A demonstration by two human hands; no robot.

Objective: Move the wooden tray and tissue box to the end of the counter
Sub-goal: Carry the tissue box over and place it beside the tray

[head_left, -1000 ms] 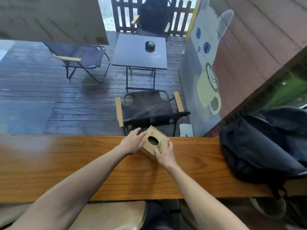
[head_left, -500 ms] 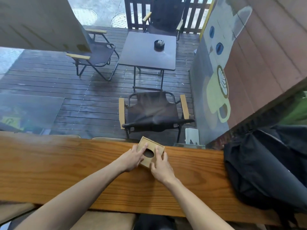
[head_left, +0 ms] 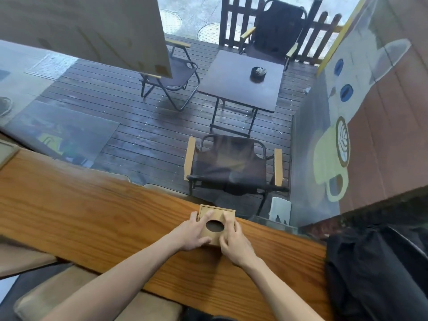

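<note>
Counter point(head_left: 92, 218) first: your long wooden counter runs from the left edge toward the lower right, with a window along its far edge. At its right end a black backpack point(head_left: 379, 269) slumps over the surface. The wooden tissue box point(head_left: 216, 224), its dark oval opening facing up, sits against the counter's far edge, well apart from the backpack. Your left hand point(head_left: 193, 232) clasps the box's left side, fingers spread across the top. Your right hand point(head_left: 234, 244) grips the right side, fingers curled onto the lid beside the opening.
</note>
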